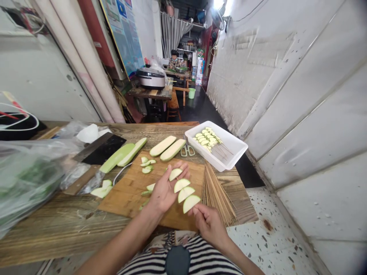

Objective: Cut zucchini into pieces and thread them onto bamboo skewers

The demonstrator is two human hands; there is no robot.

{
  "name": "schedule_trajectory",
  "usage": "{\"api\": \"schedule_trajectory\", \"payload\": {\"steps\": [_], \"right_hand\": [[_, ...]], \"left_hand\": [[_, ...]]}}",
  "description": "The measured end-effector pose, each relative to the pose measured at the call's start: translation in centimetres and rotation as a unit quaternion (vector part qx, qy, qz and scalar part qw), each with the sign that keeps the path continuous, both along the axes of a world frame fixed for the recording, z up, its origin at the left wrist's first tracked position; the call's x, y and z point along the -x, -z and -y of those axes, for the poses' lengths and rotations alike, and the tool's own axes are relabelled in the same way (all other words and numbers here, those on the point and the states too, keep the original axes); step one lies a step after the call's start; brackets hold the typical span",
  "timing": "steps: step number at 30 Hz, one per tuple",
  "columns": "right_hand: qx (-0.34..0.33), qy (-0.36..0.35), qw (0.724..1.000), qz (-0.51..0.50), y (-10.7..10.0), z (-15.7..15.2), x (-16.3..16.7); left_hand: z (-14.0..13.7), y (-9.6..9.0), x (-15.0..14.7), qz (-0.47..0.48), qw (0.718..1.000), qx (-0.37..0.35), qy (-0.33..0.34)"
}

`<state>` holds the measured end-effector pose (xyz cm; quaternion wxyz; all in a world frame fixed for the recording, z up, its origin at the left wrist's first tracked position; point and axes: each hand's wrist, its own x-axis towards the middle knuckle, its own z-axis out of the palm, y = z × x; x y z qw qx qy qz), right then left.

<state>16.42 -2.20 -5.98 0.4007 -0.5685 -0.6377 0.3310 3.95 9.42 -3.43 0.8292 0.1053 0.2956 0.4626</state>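
Several half-round zucchini slices (182, 185) with green rims and pale flesh hang in a row over the cutting board (129, 194), apparently threaded on one skewer that they mostly hide. My right hand (210, 225) is closed in a pinch at the near end of this row, on the skewer. My left hand (164, 193), palm up, has its thumb and fingers around the farthest slice (175, 174). More cut slices (147, 162) lie on the board, some partly behind my left hand. A fan of bamboo skewers (216, 194) rests at the board's right edge.
A white tray (235, 147) with finished skewers stands at the back right, beside scissors (187, 150). Zucchini halves (163, 146) lie behind the board. A cleaver (100, 149) and a plastic bag (31, 179) are at left. Another person (174, 61) sits far back.
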Motion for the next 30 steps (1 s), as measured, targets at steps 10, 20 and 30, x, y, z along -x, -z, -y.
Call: {"api": "schedule_trajectory", "payload": {"steps": [10,20,30], "right_hand": [[-0.017,-0.011,0.999,0.028,0.3,0.5,0.0],[-0.025,-0.013,0.999,0.038,0.2,0.6,0.2],[-0.026,-0.007,0.999,0.044,0.2,0.6,0.1]], "left_hand": [[0.9,-0.3,0.1,-0.121,0.992,-0.034,-0.028],[1.7,0.1,-0.4,-0.146,0.987,-0.053,-0.04],[1.7,-0.2,-0.2,-0.109,0.993,-0.033,-0.015]]}}
